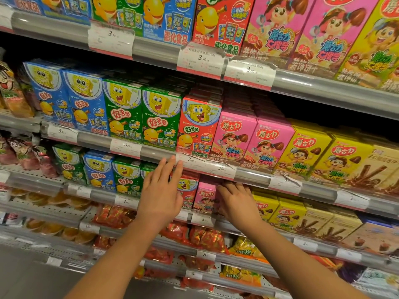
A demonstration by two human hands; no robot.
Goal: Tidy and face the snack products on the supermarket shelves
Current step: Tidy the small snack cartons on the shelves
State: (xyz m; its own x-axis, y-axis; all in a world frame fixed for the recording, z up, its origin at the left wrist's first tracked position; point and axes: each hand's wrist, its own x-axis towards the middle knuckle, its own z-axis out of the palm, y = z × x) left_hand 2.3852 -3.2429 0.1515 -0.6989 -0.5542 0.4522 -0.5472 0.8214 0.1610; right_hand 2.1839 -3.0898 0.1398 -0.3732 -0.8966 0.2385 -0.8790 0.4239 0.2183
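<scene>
On the far left, bagged snacks (13,91) crowd the end of the shelves, and beside them blue boxes (71,100) and green boxes (142,115) with a yellow cartoon sponge stand upright in a row on the middle shelf, faces forward. Your left hand (160,190) is raised in front of the shelf below, fingers straight and close together, holding nothing; its fingertips (172,161) reach up over the shelf rail (151,153) just left of a price tag (191,160), and the palm covers part of the green and red boxes on that lower shelf. To its right a red box (199,124) stands on the middle shelf above, and a smaller red box (187,188) shows between your two hands. Next comes a pink box (205,197) on the lower shelf, upright and facing out, just under the rail. Your right hand (236,201) is at that box's right edge, fingers curled in toward it and tucked under the rail; you seem to be gripping its side, though the fingertips are hidden. Further right, yellow boxes (280,212) stand in line on the same shelf, then tan boxes (336,225) showing chocolate sticks. Above them, pink boxes (252,139) and yellow boxes (319,152) fill the middle shelf.
</scene>
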